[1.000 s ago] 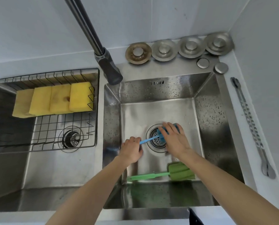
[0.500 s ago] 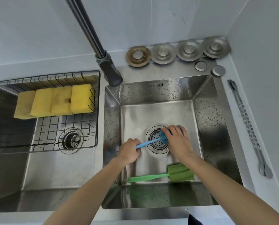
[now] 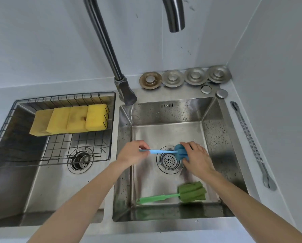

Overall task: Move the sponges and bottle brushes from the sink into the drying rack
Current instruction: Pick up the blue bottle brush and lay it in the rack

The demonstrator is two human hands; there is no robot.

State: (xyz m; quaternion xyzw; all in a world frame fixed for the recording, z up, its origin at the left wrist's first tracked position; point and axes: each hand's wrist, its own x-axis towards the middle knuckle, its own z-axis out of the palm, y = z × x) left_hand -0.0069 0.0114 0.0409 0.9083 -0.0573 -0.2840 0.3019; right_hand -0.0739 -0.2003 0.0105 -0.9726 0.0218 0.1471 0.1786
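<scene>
A blue bottle brush point(image 3: 161, 151) is held level above the drain of the right sink basin point(image 3: 213, 137). My left hand point(image 3: 133, 152) pinches the end of its handle. My right hand point(image 3: 196, 157) grips its blue sponge head. A green bottle brush point(image 3: 190, 191) lies flat on the basin floor near the front wall, handle pointing left. Several yellow sponges point(image 3: 71, 119) lean in a row at the back of the black wire drying rack point(image 3: 58, 153), which sits in the left basin.
A grey faucet point(image 3: 109, 55) rises between the basins, its spout overhead. Several metal drain stoppers point(image 3: 184, 78) line the back ledge. A long twisted metal tool point(image 3: 252, 142) lies on the right counter. The left basin's drain point(image 3: 80, 160) shows under the rack.
Both hands have raised the blue brush off the drain, and it now sits level. My view has tilted up, showing more wall and faucet. The green brush has not moved.
</scene>
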